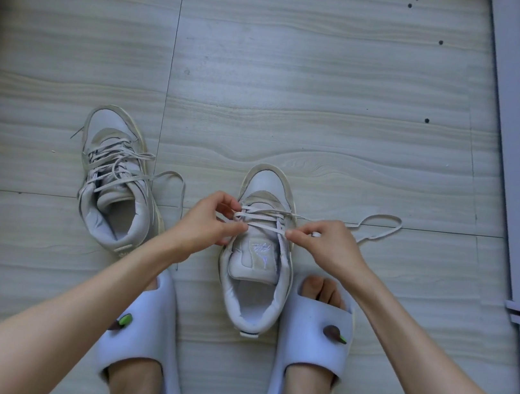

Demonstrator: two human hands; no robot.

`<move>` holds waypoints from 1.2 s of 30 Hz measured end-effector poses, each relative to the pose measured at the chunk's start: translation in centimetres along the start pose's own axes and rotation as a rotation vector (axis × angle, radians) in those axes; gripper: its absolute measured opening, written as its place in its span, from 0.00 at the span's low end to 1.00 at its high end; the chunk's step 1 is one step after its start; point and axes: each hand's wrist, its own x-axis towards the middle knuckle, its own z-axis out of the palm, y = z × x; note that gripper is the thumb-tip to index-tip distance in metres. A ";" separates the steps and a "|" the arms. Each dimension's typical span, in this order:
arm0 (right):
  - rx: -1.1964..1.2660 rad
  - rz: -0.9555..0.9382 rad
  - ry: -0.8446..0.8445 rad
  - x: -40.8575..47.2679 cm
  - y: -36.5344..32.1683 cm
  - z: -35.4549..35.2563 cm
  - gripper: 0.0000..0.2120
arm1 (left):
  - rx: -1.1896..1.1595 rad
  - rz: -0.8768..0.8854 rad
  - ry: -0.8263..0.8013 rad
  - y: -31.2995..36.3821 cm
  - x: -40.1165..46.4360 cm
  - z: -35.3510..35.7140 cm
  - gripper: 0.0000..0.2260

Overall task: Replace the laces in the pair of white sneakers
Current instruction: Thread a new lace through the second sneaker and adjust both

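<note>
Fingers point(240, 226) of both hands pinching lace point(264, 228) mid-lacing on near sneaker point(257, 264); next prob. threading upper eyelets.

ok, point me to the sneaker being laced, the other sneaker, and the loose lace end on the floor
sneaker being laced point(256, 260): head view, on its tongue.
other sneaker point(107, 126): head view, on its toe cap.
loose lace end point(382, 227): head view, on the loop lying on the floor, right of the sneaker being laced.

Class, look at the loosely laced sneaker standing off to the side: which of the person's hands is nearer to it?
Left. The left hand is between the two sneakers, beside the side sneaker; the right hand is beyond the middle sneaker.
</note>
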 end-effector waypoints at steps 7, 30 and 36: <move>0.271 0.237 -0.086 -1.4 2.8 0.3 0.10 | 0.126 0.012 0.145 -0.3 -0.1 1.0 0.03; -0.277 -0.139 -0.285 1.7 -0.8 -2.1 0.16 | 0.120 0.058 0.254 -1.5 -1.2 -2.0 0.03; -0.501 -0.402 0.073 3.9 -3.3 0.3 0.16 | 0.102 0.077 0.217 -1.8 -1.2 -2.2 0.04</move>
